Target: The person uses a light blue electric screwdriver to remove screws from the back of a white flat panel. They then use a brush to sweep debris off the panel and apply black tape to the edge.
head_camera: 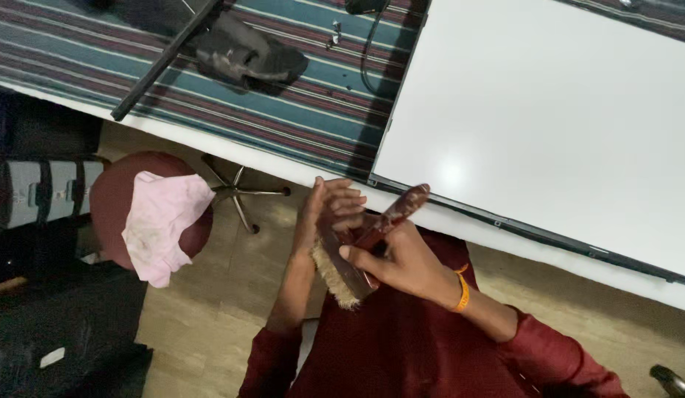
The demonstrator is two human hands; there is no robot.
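My right hand [401, 258] is clamped round the brush [357, 247], bristles toward seven o'clock. My left hand [324, 210] lies open, flat against its ten o'clock side. At nine o'clock a pink cloth [162, 225] drapes a stool [110, 195]. At eleven o'clock, well apart, the shoe [246, 57] waits dusty on the striped mat [305, 110]; I judge brushing hardly begun.

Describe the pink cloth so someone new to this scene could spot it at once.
Start from the striped table along the top and look below its left part to the floor, where a round maroon stool stands. The pink cloth is draped over its right edge, crumpled and stained. It is the only pale, soft thing among dark ones.
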